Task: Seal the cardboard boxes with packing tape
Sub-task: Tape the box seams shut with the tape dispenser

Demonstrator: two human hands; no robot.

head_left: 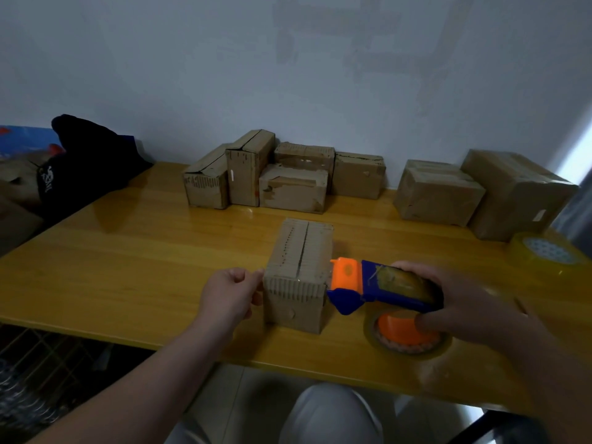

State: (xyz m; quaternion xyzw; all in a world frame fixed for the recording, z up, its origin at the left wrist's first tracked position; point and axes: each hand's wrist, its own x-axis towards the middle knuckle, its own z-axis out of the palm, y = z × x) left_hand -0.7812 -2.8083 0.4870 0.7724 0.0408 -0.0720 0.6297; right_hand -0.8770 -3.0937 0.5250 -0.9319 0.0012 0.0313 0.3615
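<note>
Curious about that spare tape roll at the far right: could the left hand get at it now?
Probably not easily: box, dispenser and right hand lie between the left hand and the roll.

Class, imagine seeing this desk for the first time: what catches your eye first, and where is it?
The bright blue and orange tape dispenser, gripped by the right hand, stands out at the near right, its orange end by the small cardboard box in the middle of the yellow table. The left hand sits curled at that box's left side. More boxes line the wall behind.
</note>
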